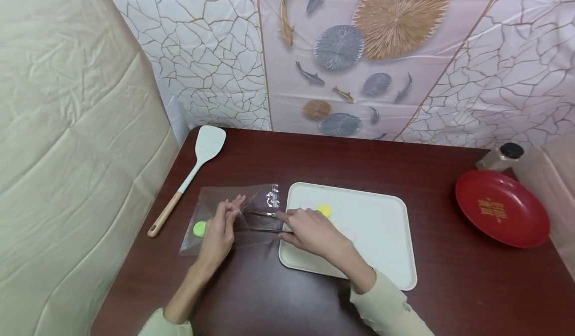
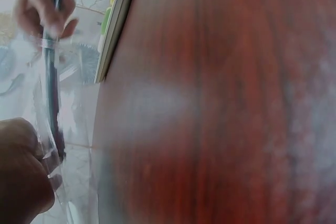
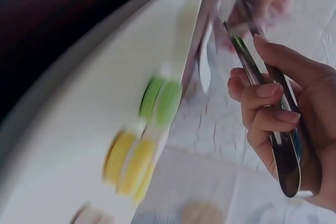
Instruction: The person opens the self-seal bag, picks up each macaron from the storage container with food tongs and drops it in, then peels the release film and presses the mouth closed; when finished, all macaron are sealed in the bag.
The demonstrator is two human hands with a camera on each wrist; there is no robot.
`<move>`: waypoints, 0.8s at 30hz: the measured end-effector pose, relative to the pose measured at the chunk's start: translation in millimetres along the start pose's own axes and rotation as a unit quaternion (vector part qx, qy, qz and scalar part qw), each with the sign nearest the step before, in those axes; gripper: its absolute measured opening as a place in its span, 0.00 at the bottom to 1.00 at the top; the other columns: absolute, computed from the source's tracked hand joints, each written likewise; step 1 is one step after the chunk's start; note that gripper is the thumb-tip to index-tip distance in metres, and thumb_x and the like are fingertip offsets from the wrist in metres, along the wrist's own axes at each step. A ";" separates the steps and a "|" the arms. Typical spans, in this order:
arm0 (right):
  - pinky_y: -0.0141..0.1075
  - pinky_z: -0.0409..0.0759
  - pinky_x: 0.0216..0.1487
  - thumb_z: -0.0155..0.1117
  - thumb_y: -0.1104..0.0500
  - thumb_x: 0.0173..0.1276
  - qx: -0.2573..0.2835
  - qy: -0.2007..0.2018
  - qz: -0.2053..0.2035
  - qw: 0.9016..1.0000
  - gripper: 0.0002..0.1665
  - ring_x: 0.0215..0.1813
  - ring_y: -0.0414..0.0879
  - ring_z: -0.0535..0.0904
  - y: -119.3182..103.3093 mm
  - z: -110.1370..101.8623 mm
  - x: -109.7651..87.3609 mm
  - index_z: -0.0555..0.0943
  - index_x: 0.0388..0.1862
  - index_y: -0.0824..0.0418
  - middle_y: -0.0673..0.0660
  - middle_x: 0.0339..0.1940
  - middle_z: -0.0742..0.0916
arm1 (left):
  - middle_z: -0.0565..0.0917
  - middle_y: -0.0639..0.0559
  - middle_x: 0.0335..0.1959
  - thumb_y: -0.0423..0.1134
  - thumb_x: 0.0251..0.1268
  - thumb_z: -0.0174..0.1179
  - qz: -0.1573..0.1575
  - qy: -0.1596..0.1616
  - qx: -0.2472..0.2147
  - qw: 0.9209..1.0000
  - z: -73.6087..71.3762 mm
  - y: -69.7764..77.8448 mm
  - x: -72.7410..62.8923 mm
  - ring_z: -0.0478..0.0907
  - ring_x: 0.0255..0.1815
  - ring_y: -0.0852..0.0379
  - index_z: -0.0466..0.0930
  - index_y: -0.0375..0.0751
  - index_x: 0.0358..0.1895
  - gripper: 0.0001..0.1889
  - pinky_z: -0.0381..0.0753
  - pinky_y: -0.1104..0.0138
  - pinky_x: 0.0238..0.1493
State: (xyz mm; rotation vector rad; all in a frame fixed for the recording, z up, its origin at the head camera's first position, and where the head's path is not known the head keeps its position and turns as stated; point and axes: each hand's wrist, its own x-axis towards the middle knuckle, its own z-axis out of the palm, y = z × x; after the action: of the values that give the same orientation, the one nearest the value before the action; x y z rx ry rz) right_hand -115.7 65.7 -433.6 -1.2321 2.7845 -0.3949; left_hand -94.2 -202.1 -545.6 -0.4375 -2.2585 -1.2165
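Step in hand, as judged: bagging macarons with tongs; one green macaron point(image 1: 199, 228) lies in the bag point(image 1: 215, 196) toward its 9 o'clock end, and a yellow macaron point(image 1: 324, 210) sits on the tray point(image 1: 386, 236) near 11 o'clock. Right hand point(image 1: 314, 231) grips the tongs point(image 3: 287, 163), arms parted, tips in the bag via its 3 o'clock side; left hand point(image 1: 219, 231) appears to pinch the bag mid-length, hiding whether anything sits between the tips. Next move probably calls for a steadied bag and a straight withdrawal toward 3 o'clock.
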 end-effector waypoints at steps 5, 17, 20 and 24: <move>0.35 0.74 0.23 0.80 0.54 0.72 0.017 0.027 0.033 0.999 0.22 0.24 0.39 0.72 21.4 -9.3 -41.9 0.87 0.60 0.59 0.48 0.28 0.84 | 0.87 0.33 0.63 0.32 0.88 0.54 0.005 -0.015 0.013 1.000 0.1 -3.5 -2.3 0.86 0.68 0.38 0.75 0.33 0.49 0.05 0.73 0.60 0.81; 0.28 0.70 0.26 0.86 0.56 0.63 0.059 0.089 0.153 0.982 0.27 0.27 0.28 0.67 74.7 -22.9 -167.3 0.89 0.60 0.59 0.37 0.25 0.78 | 0.86 0.49 0.69 0.40 0.91 0.52 -0.004 -0.083 0.037 0.996 2.8 -28.2 -14.1 0.84 0.72 0.46 0.75 0.38 0.49 0.09 0.68 0.67 0.83; 0.28 0.69 0.27 0.88 0.57 0.59 0.055 0.104 0.172 0.978 0.27 0.27 0.27 0.65 85.6 -20.9 -193.1 0.90 0.58 0.58 0.35 0.25 0.75 | 0.86 0.50 0.70 0.39 0.90 0.53 -0.014 -0.091 0.047 0.995 2.0 -29.1 -14.0 0.83 0.72 0.47 0.75 0.39 0.50 0.07 0.67 0.69 0.84; 0.28 0.69 0.28 0.91 0.57 0.55 0.049 0.134 0.170 0.975 0.28 0.28 0.25 0.65 94.2 -16.6 -217.7 0.91 0.54 0.59 0.32 0.26 0.73 | 0.85 0.50 0.71 0.36 0.89 0.54 -0.019 -0.100 0.041 0.994 0.3 -27.8 -12.0 0.81 0.75 0.49 0.75 0.38 0.51 0.05 0.64 0.66 0.86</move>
State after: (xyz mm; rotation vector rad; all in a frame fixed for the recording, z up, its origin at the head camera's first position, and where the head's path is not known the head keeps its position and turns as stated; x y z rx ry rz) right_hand -39.0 290.1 -450.7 -0.7050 3.0756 -0.7028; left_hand -98.8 -217.2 -571.4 -0.5071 -2.4863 -1.1370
